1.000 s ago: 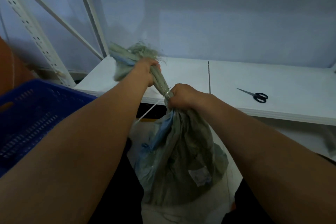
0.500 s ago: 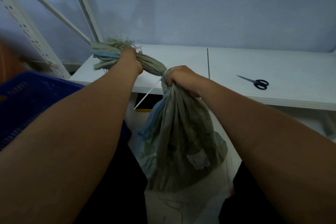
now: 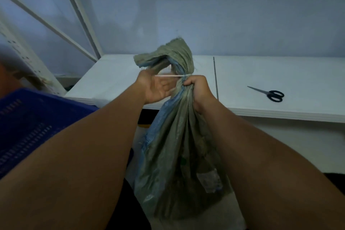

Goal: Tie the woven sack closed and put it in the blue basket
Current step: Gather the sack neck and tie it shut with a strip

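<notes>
Grips the gathered neck of the woven sack (image 3: 177, 155) with the right hand (image 3: 196, 87), fingers curled tight round the cloth, just under a thin white tie (image 3: 171, 75) wrapped about the neck. At nine o'clock of that grip, the left hand (image 3: 156, 89), palm turned to the camera, fingers blurred; impossible to tell whether pinching the tie's free end, stretched level across its upper edge. At twelve o'clock above the tie, the frayed mouth flopped over. At six o'clock, the grey-green body hanging between the forearms. Far out at nine o'clock, the blue basket (image 3: 28, 127). At three o'clock, black-handled scissors (image 3: 272, 95) lying on the white worktop (image 3: 261, 73)
</notes>
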`<state>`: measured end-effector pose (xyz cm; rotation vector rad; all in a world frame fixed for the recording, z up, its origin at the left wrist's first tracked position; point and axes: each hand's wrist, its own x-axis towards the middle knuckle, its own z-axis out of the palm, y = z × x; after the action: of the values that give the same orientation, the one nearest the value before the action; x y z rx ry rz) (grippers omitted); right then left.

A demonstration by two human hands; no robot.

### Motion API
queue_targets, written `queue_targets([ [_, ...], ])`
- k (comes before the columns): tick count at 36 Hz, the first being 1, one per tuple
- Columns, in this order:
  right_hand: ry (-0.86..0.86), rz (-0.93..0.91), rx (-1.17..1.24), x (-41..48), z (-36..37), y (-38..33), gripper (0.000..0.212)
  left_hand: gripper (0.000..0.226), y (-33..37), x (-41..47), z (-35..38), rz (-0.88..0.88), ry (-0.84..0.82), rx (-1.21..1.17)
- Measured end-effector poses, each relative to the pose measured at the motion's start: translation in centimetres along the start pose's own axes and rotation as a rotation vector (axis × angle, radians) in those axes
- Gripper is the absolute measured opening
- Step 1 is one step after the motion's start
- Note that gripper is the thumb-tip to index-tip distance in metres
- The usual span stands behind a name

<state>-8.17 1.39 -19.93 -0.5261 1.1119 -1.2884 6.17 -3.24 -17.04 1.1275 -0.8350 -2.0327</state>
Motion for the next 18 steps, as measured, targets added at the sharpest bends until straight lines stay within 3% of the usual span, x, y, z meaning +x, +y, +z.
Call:
queue_targets([
  [3,-0.081,0.051,0.15,0.4,-0.7,0.0,0.028,0.033,-1.3,0.4,1.0,-0.057,-0.091,0.203],
  [6,-0.104,0.096,0.142,1.5,-1.1,0.2,0.023,0.032,-2.5,1.5,1.8,-0.031,-0.152,0.148],
  [9,-0.14,0.107,0.079,2.2,-1.5,0.4,0.023,0.038,-3.4,3.2,2.4,-0.074,-0.084,0.094],
  [11,-0.112,0.071,-0.018,3.1,-1.3,0.7,0.032,0.028,-3.9,3.9,3.2,-0.054,-0.016,0.001],
  [13,-0.056,-0.027,-0.229,4.3,-1.5,0.9,0.055,0.027,-4.2,4.6,4.3,0.008,0.083,-0.114],
  [14,-0.002,-0.085,-0.357,5.1,-1.9,0.8,0.056,0.029,-4.3,5.3,4.7,0.042,0.142,-0.151],
  [16,0.124,-0.24,-0.597,5.4,-2.8,0.4,0.036,0.034,-4.2,6.3,5.9,0.115,0.258,-0.208],
  [18,0.246,-0.441,-0.683,5.9,-4.2,0.1,0.03,0.038,-4.1,7.7,7.1,0.189,0.413,-0.155],
])
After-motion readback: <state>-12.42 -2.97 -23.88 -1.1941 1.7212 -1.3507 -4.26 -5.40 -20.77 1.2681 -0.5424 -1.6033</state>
